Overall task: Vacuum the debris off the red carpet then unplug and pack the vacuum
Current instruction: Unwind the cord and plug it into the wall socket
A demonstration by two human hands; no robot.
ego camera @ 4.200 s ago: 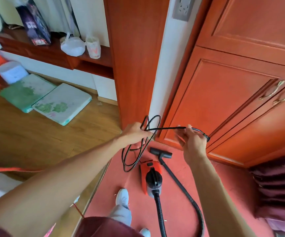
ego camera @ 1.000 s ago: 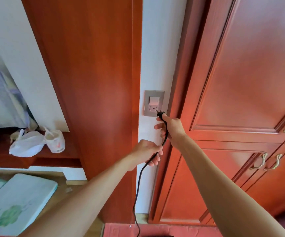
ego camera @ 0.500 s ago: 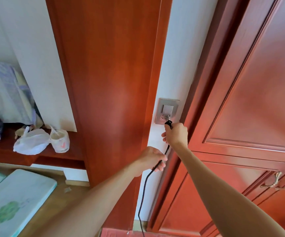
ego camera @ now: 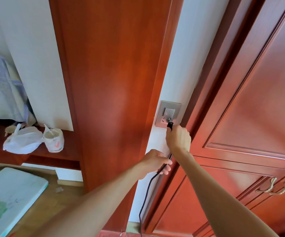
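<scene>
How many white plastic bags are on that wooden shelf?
2. A larger white plastic bag lies left; a smaller tied bag stands right beside it. More may hide off-frame.

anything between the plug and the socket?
Nothing visible. Right hand holds the plug right at the socket, by its lower holes; left hand holds the cord below, clear of it.

Right hand [ego camera: 178, 139] around black plug [ego camera: 170, 125] at grey wall socket [ego camera: 168, 114], left hand [ego camera: 155, 162] around the black cord [ego camera: 147, 189] just below.
</scene>
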